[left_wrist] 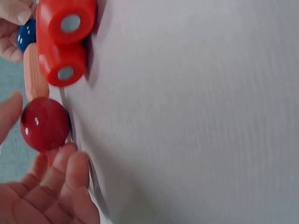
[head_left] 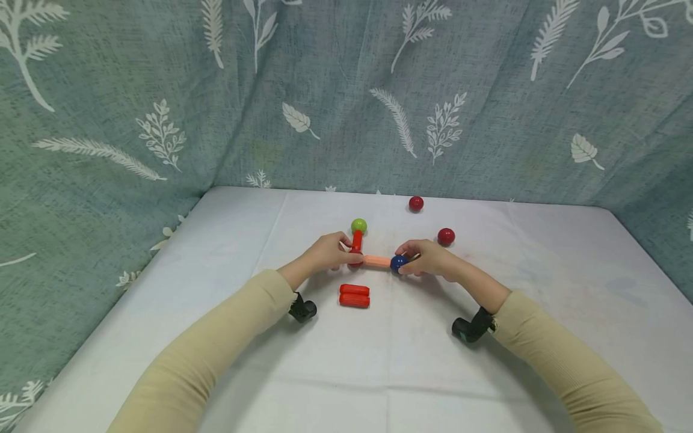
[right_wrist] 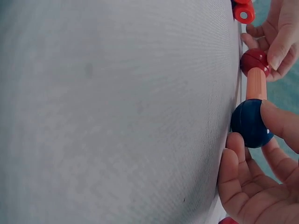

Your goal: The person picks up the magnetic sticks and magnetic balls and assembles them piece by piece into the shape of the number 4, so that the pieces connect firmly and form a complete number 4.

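My left hand [head_left: 330, 251] holds a dark red ball [left_wrist: 45, 124] between thumb and fingers. Across from it, my right hand [head_left: 428, 258] pinches a blue ball [right_wrist: 252, 123] with the thumb on its near side. A peach-coloured ridged rod [head_left: 376, 261] spans the two balls, touching both. From the red ball a red rod [head_left: 357, 242] runs away to a green ball [head_left: 359, 226] at its far end. Nearer the body, two more red rods [head_left: 354, 296] lie side by side, their ends showing silvery discs in the left wrist view.
Two loose dark red balls lie on the white cloth: one ball [head_left: 446, 237] just beyond my right hand, another ball [head_left: 415, 204] by the back edge. A patterned grey-green curtain [head_left: 346, 96] stands behind the table. Black wrist cameras hang under both wrists.
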The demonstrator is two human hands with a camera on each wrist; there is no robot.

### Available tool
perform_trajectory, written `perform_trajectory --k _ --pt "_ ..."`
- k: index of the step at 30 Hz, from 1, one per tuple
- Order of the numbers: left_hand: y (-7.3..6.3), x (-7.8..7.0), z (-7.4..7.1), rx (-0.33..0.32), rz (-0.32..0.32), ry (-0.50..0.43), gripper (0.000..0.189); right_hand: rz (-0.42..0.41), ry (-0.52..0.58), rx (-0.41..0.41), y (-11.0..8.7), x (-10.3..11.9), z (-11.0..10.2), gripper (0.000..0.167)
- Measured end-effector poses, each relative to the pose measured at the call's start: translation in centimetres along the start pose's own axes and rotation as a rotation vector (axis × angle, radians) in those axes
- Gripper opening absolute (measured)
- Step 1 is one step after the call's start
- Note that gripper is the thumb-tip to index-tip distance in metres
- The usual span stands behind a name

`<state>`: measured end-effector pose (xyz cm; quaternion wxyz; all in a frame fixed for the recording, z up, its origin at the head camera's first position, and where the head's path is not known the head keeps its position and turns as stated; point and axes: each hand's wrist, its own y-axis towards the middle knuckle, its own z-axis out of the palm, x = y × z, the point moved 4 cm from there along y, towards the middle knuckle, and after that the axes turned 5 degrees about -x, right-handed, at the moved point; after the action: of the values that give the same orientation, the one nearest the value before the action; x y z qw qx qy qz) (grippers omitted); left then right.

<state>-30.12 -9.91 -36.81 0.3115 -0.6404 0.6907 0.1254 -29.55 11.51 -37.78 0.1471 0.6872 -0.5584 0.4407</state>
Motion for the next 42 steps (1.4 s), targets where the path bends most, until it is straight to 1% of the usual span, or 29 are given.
perform_trajectory --k 4,8,15,19,24,30,33,42 --pt "-0.1 -0.2 0.1 -0.023 -0.035 0.006 0.043 -0.002 0.005 0.003 0.1 -0.1 0.0 0.038" --pt "-0.1 -0.2 0.1 -0.031 -0.049 0.013 0.039 0.009 0.004 0.002 0.0 -0.1 0.0 0.038" --pt "0.2 -0.1 -0.4 -0.046 -0.041 0.000 0.038 0.024 0.017 -0.001 -0.2 0.0 -0.1 0.040" --pt "0.8 0.3 -0.8 -0.066 -0.044 -0.002 0.037 0.007 0.031 -0.001 -0.4 0.1 -0.2 0.040" --pt "1.2 0.8 -1.4 -0.098 -0.057 -0.012 0.037 -0.014 0.033 -0.002 -0.3 0.0 -0.2 0.040" --pt "1.7 1.2 -1.8 -0.153 -0.037 -0.037 0.038 -0.016 0.032 0.005 -0.4 0.0 -0.2 0.040" --pt "1.9 1.4 -1.8 -0.170 -0.025 -0.045 0.037 -0.014 0.024 0.006 -0.4 0.0 -0.2 0.040" --pt "2.3 1.4 -2.0 -0.172 0.025 -0.017 0.039 -0.008 0.013 0.009 -0.4 0.0 -0.2 0.039"
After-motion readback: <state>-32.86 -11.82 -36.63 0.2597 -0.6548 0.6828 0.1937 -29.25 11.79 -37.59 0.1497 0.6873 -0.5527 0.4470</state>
